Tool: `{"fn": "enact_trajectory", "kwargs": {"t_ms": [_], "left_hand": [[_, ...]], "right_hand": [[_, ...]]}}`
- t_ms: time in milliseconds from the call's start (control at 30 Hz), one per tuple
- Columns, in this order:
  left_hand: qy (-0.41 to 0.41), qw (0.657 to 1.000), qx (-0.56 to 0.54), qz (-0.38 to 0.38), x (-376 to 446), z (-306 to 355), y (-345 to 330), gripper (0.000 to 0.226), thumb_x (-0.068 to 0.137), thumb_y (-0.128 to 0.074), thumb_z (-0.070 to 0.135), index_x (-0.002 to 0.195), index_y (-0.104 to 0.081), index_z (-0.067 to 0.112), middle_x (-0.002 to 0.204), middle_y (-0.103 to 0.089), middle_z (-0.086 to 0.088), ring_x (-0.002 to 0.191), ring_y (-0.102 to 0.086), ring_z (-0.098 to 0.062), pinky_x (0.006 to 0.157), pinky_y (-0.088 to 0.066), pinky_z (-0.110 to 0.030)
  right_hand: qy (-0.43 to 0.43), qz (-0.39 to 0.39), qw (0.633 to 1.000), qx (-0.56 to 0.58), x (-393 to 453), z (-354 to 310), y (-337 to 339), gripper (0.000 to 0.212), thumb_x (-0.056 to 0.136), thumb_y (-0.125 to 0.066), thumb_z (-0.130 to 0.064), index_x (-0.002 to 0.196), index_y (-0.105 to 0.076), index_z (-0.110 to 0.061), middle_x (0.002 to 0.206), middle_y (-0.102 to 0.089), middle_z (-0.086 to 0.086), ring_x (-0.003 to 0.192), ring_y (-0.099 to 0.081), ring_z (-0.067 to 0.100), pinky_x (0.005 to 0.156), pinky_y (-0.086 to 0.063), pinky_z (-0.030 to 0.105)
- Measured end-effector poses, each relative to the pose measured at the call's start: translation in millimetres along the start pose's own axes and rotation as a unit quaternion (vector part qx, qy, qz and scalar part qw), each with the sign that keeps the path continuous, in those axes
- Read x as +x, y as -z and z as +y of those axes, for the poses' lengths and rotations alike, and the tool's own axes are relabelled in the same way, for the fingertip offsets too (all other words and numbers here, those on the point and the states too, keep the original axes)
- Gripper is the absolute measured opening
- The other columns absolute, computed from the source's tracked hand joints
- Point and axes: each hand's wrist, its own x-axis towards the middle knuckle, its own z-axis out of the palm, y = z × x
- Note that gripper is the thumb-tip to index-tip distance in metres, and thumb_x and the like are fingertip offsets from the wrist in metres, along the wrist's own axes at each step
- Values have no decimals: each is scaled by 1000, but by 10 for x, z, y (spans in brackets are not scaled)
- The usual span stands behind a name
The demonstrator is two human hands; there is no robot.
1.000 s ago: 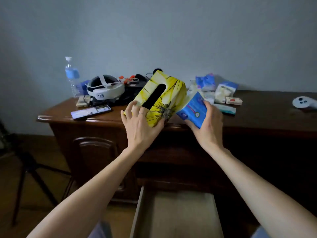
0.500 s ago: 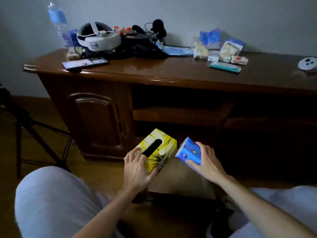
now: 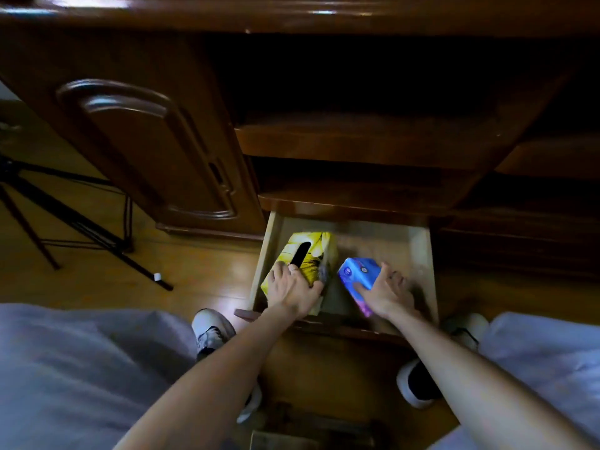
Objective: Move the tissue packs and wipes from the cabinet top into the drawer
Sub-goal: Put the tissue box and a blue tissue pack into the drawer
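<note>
My left hand grips the yellow box at its near end, fingers curled over the top edge and thumb wrapped round the right side. My right hand holds the blue pack, thumb lying across its face and fingers curled round its right edge.

The box runs away from my left hand toward the cabinet, so most of it lies beyond my knuckles. It sits inside the drawer, along the left wall, with its far corner near the back. The pack lies left of and slightly beyond my right palm, also inside the drawer, about the middle, and tilted up on one edge. Box and pack are near each other but apart, with bare drawer floor between them. I cannot tell whether the pack's lower edge touches the floor.

The box is a yellow carton with dark, streaky flower markings and a long black oval slot on top. The pack is soft blue wrap with small round white marks and a purple tint at its near end.

The drawer is pulled out low from the cabinet, its inside pale wood. My shoes stand on the wood floor either side of it. A tripod stands at the left.
</note>
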Motion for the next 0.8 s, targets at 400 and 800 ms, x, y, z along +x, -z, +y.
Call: {"fn": "enact_trajectory", "kwargs": {"t_ms": [400, 800], "left_hand": [[-86, 973, 213, -32, 249, -325, -416, 77, 89, -30, 83, 89, -75, 20, 104, -75, -7, 138, -36, -31, 120, -5, -61], [-157, 970, 99, 156, 179, -757, -435, 47, 90, -51, 56, 114, -64, 17, 119, -62, -6, 121, -49, -28, 109, -35, -46]], "right_hand": [[-22, -28, 998, -49, 236, 25, -269, 101, 79, -47, -86, 157, -8, -35, 148, -30, 16, 111, -58, 38, 81, -45, 38], [-96, -44, 994, 43, 299, -64, -325, 88, 79, -62, -74, 146, -25, -31, 131, -47, 15, 97, -62, 39, 71, -46, 37]]}}
